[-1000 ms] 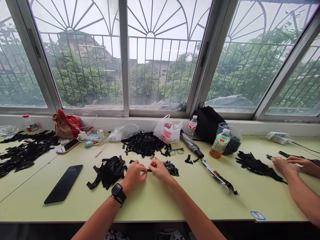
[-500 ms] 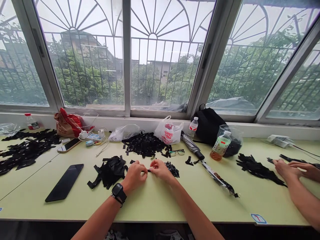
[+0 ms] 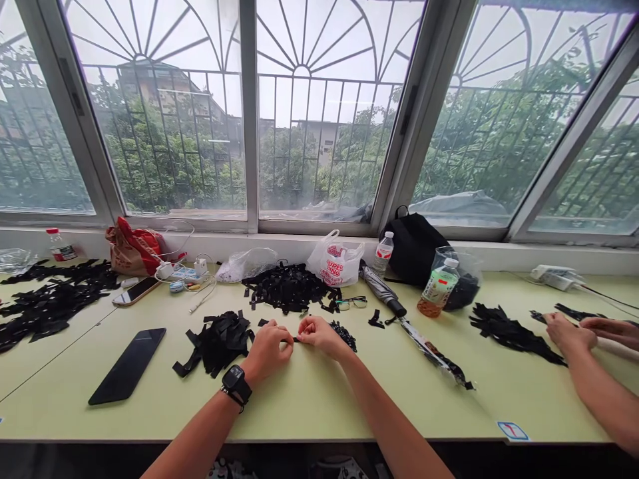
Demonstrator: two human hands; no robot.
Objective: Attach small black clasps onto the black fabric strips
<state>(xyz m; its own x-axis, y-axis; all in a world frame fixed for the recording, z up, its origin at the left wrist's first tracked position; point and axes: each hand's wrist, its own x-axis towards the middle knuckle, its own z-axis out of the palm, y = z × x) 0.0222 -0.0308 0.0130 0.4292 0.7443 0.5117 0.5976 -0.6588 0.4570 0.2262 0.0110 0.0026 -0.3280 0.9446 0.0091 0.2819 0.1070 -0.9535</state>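
Observation:
Between my two hands is a small black strip (image 3: pixel 295 340), mostly covered by fingers. My left hand (image 3: pixel 270 349), with a black watch on the wrist, pinches one end of it. The fingertips of my right hand (image 3: pixel 319 336) are closed on the other end. Just left of my left hand lies a heap of black strips (image 3: pixel 219 342). A small pile of dark, shiny little parts (image 3: pixel 344 334) sits beside my right hand, partly hidden by it. Beyond both hands spreads a larger heap of black pieces (image 3: pixel 287 286).
A black tablet-like slab (image 3: pixel 127 366) and a phone (image 3: pixel 136 291) lie on the left. Glasses (image 3: pixel 352 303), a folded umbrella (image 3: pixel 382 293) and a tea bottle (image 3: pixel 439 287) are to the right. At far right, another person's hands (image 3: pixel 572 332) work near black strips (image 3: pixel 514 332).
The view has shifted very slightly. My hands keep the same pinch on the strip, with hardly any movement. The other person's hands have moved a little.

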